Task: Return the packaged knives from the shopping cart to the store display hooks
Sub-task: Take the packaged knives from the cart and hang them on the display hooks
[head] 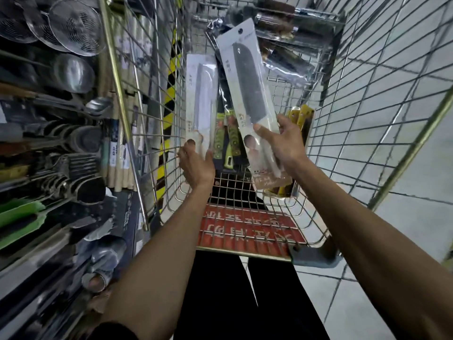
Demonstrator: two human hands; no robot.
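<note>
Right hand (279,141): clamped on the dark-bladed knife pack (247,94), with the thumb across its front and the fingers behind. It holds the pack tilted above the cart's contents.
Left hand (196,163): thumb and fingers closed around the lower end of the pale knife pack (201,104), which reaches away from the hand into the shopping cart (367,99).
Hands: apart, each on its own pack.
Between the hands: green-handled knives (228,138) lie in the cart.
Just right of the right hand: yellow-handled knife pack (302,116), partly hidden by the hand.
Beyond both hands: dark knife packs (284,52) piled at the cart's far end, blurred.
Below the hands: red seat flap (245,229) of the cart.
Left of the left hand: display shelf (49,143) with strainers and ladles.
</note>
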